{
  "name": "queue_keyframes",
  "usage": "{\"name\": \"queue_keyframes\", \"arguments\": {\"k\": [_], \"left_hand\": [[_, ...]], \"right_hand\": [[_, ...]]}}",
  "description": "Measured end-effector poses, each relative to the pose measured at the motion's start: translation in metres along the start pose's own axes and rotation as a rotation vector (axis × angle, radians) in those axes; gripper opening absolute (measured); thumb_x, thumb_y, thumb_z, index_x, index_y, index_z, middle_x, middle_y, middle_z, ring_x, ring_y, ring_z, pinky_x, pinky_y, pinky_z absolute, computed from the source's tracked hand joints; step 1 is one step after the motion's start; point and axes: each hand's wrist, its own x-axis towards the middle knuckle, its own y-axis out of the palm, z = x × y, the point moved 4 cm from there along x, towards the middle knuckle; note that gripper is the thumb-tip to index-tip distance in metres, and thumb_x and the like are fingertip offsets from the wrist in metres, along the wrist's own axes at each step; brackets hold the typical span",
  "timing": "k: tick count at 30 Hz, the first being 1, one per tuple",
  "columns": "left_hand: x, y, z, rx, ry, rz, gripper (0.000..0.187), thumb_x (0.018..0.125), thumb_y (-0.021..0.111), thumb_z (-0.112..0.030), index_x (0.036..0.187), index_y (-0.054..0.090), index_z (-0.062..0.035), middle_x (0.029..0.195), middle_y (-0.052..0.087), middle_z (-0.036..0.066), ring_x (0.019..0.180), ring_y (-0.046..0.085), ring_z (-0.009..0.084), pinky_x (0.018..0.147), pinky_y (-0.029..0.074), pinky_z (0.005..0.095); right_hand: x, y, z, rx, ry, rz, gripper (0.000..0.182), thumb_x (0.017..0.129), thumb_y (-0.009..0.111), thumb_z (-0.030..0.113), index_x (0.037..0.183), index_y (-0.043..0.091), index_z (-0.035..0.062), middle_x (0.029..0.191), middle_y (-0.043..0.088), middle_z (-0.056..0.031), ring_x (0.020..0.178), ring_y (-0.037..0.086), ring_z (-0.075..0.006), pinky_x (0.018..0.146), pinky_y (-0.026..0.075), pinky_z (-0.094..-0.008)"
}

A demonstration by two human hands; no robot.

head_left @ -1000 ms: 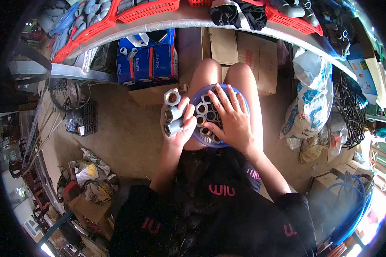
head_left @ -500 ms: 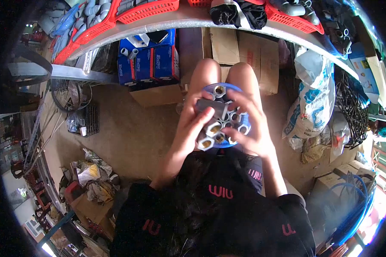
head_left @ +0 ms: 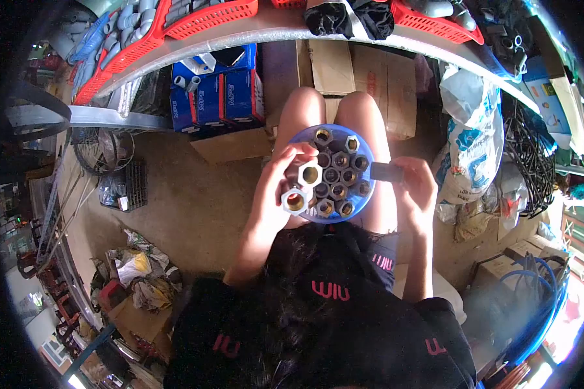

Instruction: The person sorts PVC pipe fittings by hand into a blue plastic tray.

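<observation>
On the lap rests a round blue tub (head_left: 368, 203) with several grey pipe fittings (head_left: 331, 175) standing upright in it; most show a hexagonal end and a brass-coloured inside. At the tub's left side my left hand (head_left: 270, 194) is closed around two fittings with brass inserts, an upper fitting (head_left: 310, 174) and a lower fitting (head_left: 295, 200), both raised above the others. To the right of the tub, my right hand (head_left: 418, 193) pinches a dark grey pipe fitting (head_left: 387, 172) held sideways, its near end overlapping the tub's rim.
Red baskets (head_left: 211, 17) of grey fittings line the shelf (head_left: 276, 39) ahead. Beneath it stand blue boxes (head_left: 214, 97) and cardboard cartons (head_left: 383, 84). A white sack (head_left: 470, 155) is on the right, and a heap of rags (head_left: 143, 266) lies on the left floor.
My right hand has moved right, away from above the tub, and now holds a grey fitting. The grey fitting that lay across my left hand is gone from there.
</observation>
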Motion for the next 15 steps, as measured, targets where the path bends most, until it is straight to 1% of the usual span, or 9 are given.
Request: {"name": "queue_keyframes", "arguments": {"k": [1, 4, 7, 9, 10, 11, 13, 14, 15], "left_hand": [[0.000, -0.004, -0.002, 0.019, 0.015, -0.015, 0.030, 0.098, 0.049, -0.028, 0.109, 0.061, -0.0025, 0.099, 0.063, 0.003, 0.091, 0.060, 0.0091, 0.080, 0.046, 0.0240], [-0.002, -0.011, -0.010, 0.120, 0.014, -0.040, 0.024, 0.097, 0.051, -0.021, 0.106, 0.061, -0.0013, 0.091, 0.059, 0.000, 0.084, 0.057, 0.0052, 0.073, 0.044, 0.0191], [-0.006, -0.014, -0.015, 0.223, 0.037, -0.023, 0.020, 0.095, 0.055, -0.017, 0.105, 0.062, -0.0016, 0.086, 0.059, -0.002, 0.075, 0.056, 0.0039, 0.067, 0.043, 0.0186], [-0.007, -0.014, -0.017, 0.594, 0.048, -0.088, 0.017, 0.094, 0.057, -0.013, 0.106, 0.064, -0.0023, 0.084, 0.060, -0.001, 0.072, 0.057, 0.0038, 0.064, 0.043, 0.0192], [-0.009, -0.007, -0.019, 0.760, 0.055, -0.116, 0.022, 0.092, 0.060, -0.014, 0.110, 0.064, -0.0038, 0.084, 0.061, -0.001, 0.076, 0.057, 0.0040, 0.068, 0.045, 0.0202], [-0.009, -0.007, -0.015, 0.869, 0.157, -0.084, 0.024, 0.092, 0.061, -0.011, 0.115, 0.065, -0.0052, 0.081, 0.061, -0.002, 0.073, 0.056, 0.0028, 0.066, 0.045, 0.0200], [-0.011, -0.002, -0.006, 0.874, 0.084, -0.010, 0.028, 0.090, 0.063, -0.006, 0.118, 0.064, -0.0069, 0.080, 0.060, -0.004, 0.069, 0.055, 0.0018, 0.063, 0.045, 0.0190], [-0.013, 0.005, -0.005, 0.959, 0.169, 0.037, 0.030, 0.089, 0.064, -0.005, 0.119, 0.064, -0.0069, 0.078, 0.060, -0.004, 0.067, 0.054, 0.0008, 0.060, 0.044, 0.0182], [-0.015, 0.010, -0.004, 1.003, 0.164, 0.049, 0.028, 0.089, 0.064, -0.003, 0.117, 0.064, -0.0063, 0.079, 0.060, -0.003, 0.068, 0.054, 0.0003, 0.059, 0.043, 0.0178]], "right_hand": [[-0.001, -0.001, 0.002, -0.079, 0.028, 0.026, 0.031, 0.076, 0.061, -0.003, 0.106, 0.060, -0.0026, 0.097, 0.064, -0.0085, 0.085, 0.061, -0.0118, 0.081, 0.049, -0.0269], [0.001, 0.002, 0.004, -0.395, -0.165, -0.003, 0.030, 0.067, 0.064, -0.004, 0.097, 0.065, 0.0009, 0.090, 0.064, -0.0081, 0.074, 0.061, -0.0115, 0.068, 0.050, -0.0257], [0.006, 0.002, 0.012, -0.483, -0.075, 0.056, 0.029, 0.066, 0.067, -0.003, 0.095, 0.066, 0.0017, 0.083, 0.063, -0.0070, 0.067, 0.058, -0.0105, 0.063, 0.049, -0.0252], [0.008, 0.007, 0.010, -0.482, -0.093, 0.123, 0.027, 0.066, 0.068, -0.001, 0.093, 0.067, 0.0017, 0.079, 0.062, -0.0065, 0.064, 0.057, -0.0098, 0.061, 0.049, -0.0250], [0.008, 0.009, 0.008, -0.482, -0.103, 0.156, 0.026, 0.066, 0.069, -0.001, 0.092, 0.067, 0.0018, 0.078, 0.062, -0.0062, 0.062, 0.056, -0.0094, 0.060, 0.048, -0.0249], [0.008, 0.009, 0.006, -0.467, -0.072, 0.132, 0.027, 0.066, 0.069, 0.000, 0.093, 0.067, 0.0018, 0.077, 0.061, -0.0059, 0.062, 0.056, -0.0095, 0.059, 0.048, -0.0250], [0.008, 0.011, 0.000, -0.438, -0.012, 0.085, 0.028, 0.066, 0.070, 0.000, 0.094, 0.067, 0.0020, 0.075, 0.060, -0.0053, 0.061, 0.056, -0.0098, 0.059, 0.048, -0.0250], [0.008, 0.010, -0.002, -0.449, -0.025, 0.079, 0.029, 0.066, 0.070, 0.001, 0.095, 0.067, 0.0026, 0.079, 0.060, -0.0058, 0.061, 0.056, -0.0106, 0.059, 0.049, -0.0251], [0.007, 0.012, 0.003, -0.507, -0.072, 0.079, 0.030, 0.066, 0.070, 0.001, 0.096, 0.067, 0.0026, 0.081, 0.059, -0.0063, 0.061, 0.057, -0.0112, 0.059, 0.049, -0.0254]]}}
